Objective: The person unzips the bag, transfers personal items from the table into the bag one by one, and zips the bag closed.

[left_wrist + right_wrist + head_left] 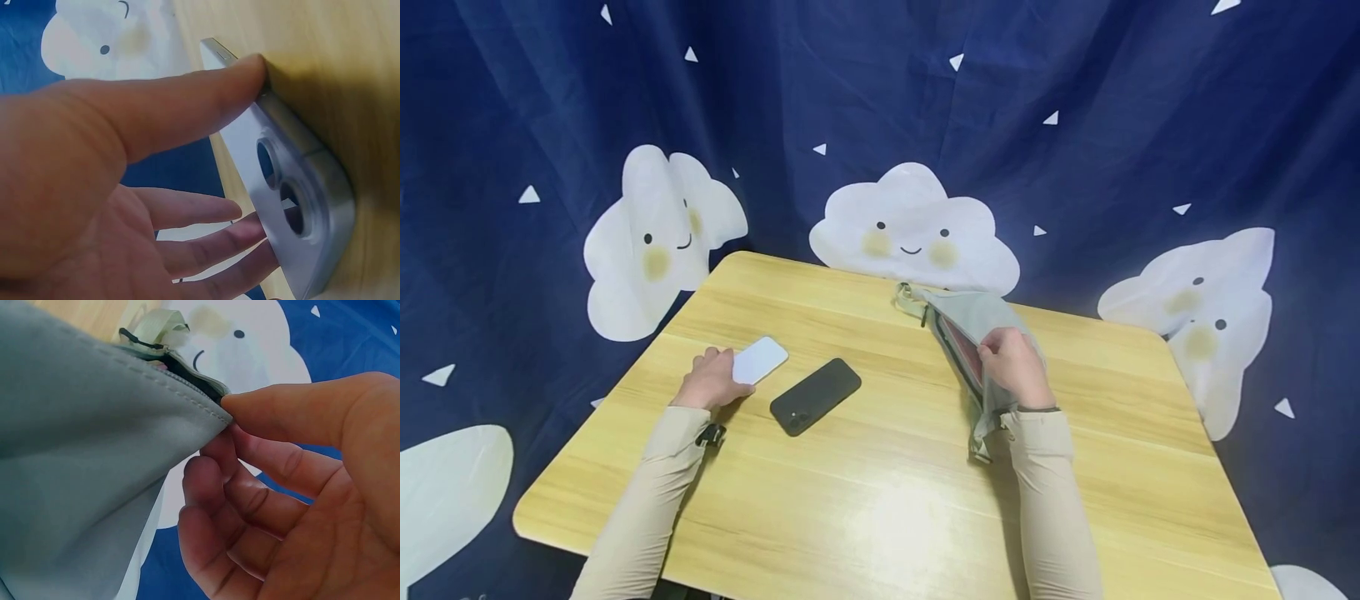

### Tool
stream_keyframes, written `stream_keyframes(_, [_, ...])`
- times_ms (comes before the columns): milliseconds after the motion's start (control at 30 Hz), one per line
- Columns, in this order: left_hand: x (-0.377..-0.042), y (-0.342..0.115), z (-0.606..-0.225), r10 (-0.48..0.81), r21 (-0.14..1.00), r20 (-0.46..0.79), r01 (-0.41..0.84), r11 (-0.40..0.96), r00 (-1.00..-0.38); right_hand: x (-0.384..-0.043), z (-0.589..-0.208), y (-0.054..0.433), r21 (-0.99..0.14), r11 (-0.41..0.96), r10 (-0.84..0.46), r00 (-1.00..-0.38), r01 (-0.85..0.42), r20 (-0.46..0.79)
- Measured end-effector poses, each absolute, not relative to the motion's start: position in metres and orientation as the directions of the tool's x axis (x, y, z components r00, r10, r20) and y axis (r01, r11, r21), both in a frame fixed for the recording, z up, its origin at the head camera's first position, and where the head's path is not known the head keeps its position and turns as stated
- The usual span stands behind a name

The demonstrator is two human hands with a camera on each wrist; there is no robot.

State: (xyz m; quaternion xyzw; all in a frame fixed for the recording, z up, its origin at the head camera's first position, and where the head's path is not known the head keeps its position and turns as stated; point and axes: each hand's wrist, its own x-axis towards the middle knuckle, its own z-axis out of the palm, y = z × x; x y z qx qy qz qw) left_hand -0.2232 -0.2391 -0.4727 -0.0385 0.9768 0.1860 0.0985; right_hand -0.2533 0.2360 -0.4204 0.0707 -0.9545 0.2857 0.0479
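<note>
In the head view, a pale wood-grain worktop [1150, 467] with rounded corners stands against a navy curtain [880, 83] printed with smiling clouds and white triangles; glare whitens the boards toward the near edge, which partly runs out of frame. Near the left edge, the left hand [709, 379] holds a white phone [763, 359], partly covering it; a black phone [816, 397] lies just beside, farther from that edge. Right of the middle, a grey bag [985, 312] reaches toward the far edge, the right hand [1017, 367] at its unzipped mouth; only a reddish strip of lining shows inside. In the left wrist view, thumb and slightly bent fingers span the white phone's opposite edges, some fingertips hidden behind it, one corner cut off. In the right wrist view, thumb and forefinger pinch the bag's rim, other fingers curled; the bag's body is cropped.
</note>
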Motion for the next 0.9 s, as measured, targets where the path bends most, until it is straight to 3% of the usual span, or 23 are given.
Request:
stream_keyframes(600, [-0.230,-0.256,-0.477,-0.052,0.426,-0.241,-0.153,0.892,-0.969,-0.253,-0.421,0.236,-0.544,0.826,-0.100,-0.988,-0.149,0.118])
stream_keyframes(733, [-0.231,-0.261,-0.478,-0.015,0.488,-0.258,-0.144,0.861,-0.966,-0.254,-0.420,0.237,-0.537,0.830,-0.100,-0.988,-0.149,0.119])
stream_keyframes(900, [-0.231,-0.272,-0.474,-0.008,0.588,-0.355,-0.230,0.776,-0.935,-0.254,-0.421,0.238,-0.536,0.829,-0.107,-0.986,-0.159,0.126])
